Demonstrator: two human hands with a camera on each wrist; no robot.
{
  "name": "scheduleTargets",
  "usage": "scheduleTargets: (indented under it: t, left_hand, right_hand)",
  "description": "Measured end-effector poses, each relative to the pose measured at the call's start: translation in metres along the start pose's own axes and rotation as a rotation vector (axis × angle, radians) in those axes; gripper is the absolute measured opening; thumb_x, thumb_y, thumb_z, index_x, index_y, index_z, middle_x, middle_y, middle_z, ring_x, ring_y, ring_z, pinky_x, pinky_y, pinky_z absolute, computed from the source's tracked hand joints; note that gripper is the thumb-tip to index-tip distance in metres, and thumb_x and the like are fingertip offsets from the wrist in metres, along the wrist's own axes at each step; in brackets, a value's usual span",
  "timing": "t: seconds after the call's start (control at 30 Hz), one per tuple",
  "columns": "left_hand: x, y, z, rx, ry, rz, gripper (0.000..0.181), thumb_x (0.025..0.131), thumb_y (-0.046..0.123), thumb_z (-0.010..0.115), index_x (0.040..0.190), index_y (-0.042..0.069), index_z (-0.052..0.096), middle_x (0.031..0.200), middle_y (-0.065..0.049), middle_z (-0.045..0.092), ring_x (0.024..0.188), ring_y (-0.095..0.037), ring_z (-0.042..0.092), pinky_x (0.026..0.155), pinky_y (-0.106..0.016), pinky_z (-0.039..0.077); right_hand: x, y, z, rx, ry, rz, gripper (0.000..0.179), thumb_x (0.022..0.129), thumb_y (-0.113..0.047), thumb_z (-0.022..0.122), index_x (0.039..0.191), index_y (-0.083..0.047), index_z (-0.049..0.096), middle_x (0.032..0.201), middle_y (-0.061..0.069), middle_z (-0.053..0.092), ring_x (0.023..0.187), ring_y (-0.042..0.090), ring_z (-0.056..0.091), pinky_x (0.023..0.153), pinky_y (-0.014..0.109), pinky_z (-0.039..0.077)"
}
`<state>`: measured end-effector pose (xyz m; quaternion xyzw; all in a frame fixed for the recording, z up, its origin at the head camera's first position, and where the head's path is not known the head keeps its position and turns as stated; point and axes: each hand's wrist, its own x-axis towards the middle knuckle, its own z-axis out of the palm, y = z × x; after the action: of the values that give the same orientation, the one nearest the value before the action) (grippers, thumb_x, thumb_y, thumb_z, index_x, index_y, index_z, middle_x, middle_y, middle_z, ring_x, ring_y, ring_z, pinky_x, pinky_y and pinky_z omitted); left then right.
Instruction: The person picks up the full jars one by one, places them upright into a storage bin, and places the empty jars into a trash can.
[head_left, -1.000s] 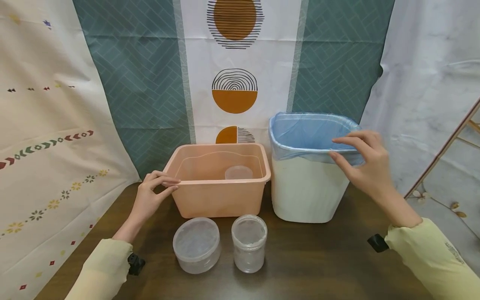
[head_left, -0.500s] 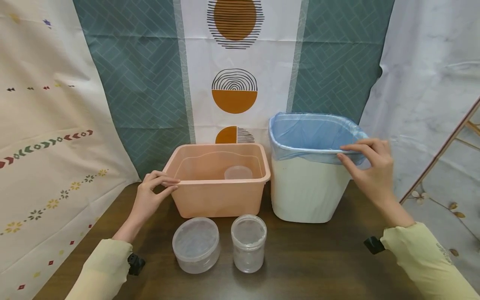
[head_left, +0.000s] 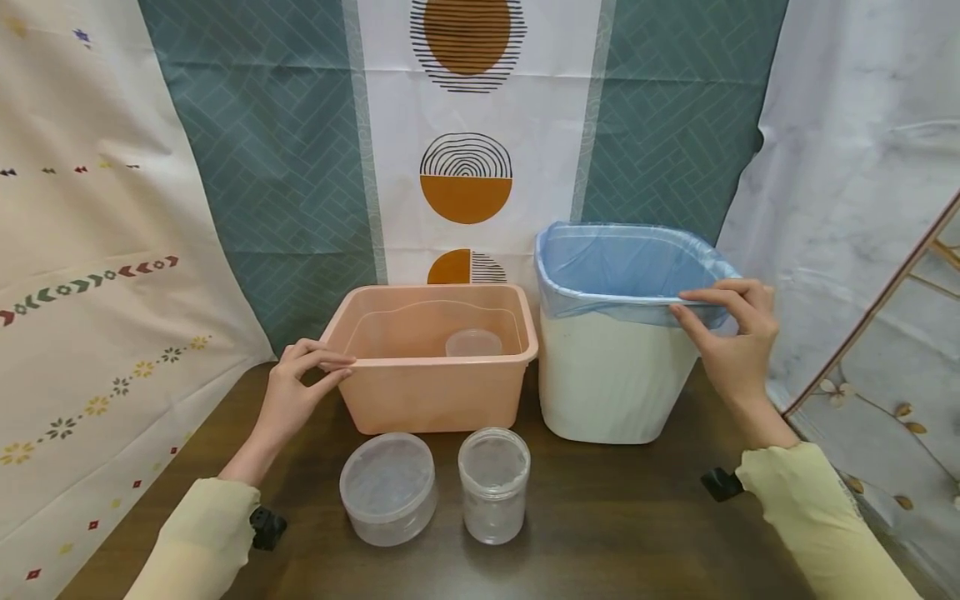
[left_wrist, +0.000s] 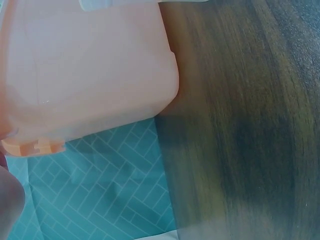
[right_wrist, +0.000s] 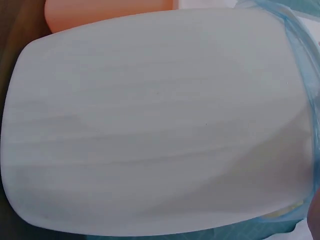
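Since the earliest frame, the right hand [head_left: 735,333] has shifted slightly outward and lower, settling on the front rim of the white bin [head_left: 615,383], while the left hand [head_left: 296,387] has stayed on the peach tub [head_left: 431,400]. Both hands are grasping: the left pinches the tub's rim near its front corner, thumb in front and fingers over the top; the right pinches the bin's edge together with its blue liner [head_left: 630,258]. One tub and one bin stand side by side between the two hands, the tub next to the left, the bin next to the right. Inside the tub, nearer its bin side, sits one clear round piece [head_left: 474,342].

Two clear containers stand on the table [head_left: 600,500], between the hands and closer to the wearer: one wide container [head_left: 388,483] nearer the left hand and one narrow jar [head_left: 495,483]. Beyond the hands hangs a patterned cloth [head_left: 540,158] with three orange-and-black round motifs. Marks on the right sleeve [head_left: 810,508] are too unclear to read.
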<state>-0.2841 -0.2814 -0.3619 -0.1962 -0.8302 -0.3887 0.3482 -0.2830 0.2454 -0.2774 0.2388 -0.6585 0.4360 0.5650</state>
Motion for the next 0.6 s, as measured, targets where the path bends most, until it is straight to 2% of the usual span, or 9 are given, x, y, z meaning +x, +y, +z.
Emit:
scheduleTargets:
  t: [0.4,0.6]
  left_hand:
    - [-0.0011,-0.0016,-0.0021,0.006,0.01,0.016,0.024,0.078,0.0,0.079,0.098,0.014,0.079,0.097,0.002,0.062,0.096,0.004,0.046,0.084,-0.023,0.029]
    - [0.0012,-0.0015,0.001,-0.004,0.011,0.024,0.024,0.077,-0.001,0.08,0.098,0.012,0.079,0.097,0.002,0.063,0.095,0.007,0.048,0.093,-0.019,0.026]
  right_hand:
    - [-0.0036,-0.0001,0.0087,0.049,0.051,0.003,0.019,0.07,0.004,0.08,0.087,0.011,0.072,0.097,-0.022,0.055,0.1,-0.002,0.044,0.098,0.024,0.026]
    - [-0.0049,0.0039,0.0071,0.025,0.049,0.018,0.019,0.07,0.006,0.079,0.088,0.01,0.072,0.098,-0.024,0.054,0.103,0.0,0.042,0.096,0.024,0.026]
